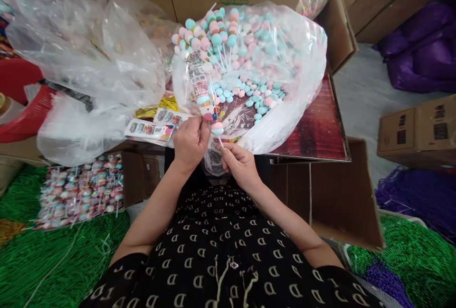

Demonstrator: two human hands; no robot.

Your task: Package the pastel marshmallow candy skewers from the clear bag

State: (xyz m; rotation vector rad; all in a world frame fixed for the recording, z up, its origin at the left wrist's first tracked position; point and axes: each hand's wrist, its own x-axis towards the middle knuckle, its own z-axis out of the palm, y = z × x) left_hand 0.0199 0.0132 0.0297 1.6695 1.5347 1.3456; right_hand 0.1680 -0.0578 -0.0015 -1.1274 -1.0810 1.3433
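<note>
My left hand (192, 142) is closed on the lower end of a printed clear wrapper (198, 82) that lies over the candies. Just below the wrapper's end, a pink and blue candy (217, 129) sits on a white stick (221, 142). The fingers of my right hand (238, 161) pinch that stick. Skewers of pink, blue and white candies (214, 32) rest behind my hands. Beside them a large clear bag (302, 46) holds many loose candies. Flat printed wrappers (147, 129) lie to the left of my left hand.
White sticks (267, 125) and gold ties (158, 107) are on the dark red table (320, 132). Crumpled plastic bags (92, 51) and a red basket (21, 118) stand left. Below left is a box of wrapped skewers (83, 189). An open carton (342, 198) is below right.
</note>
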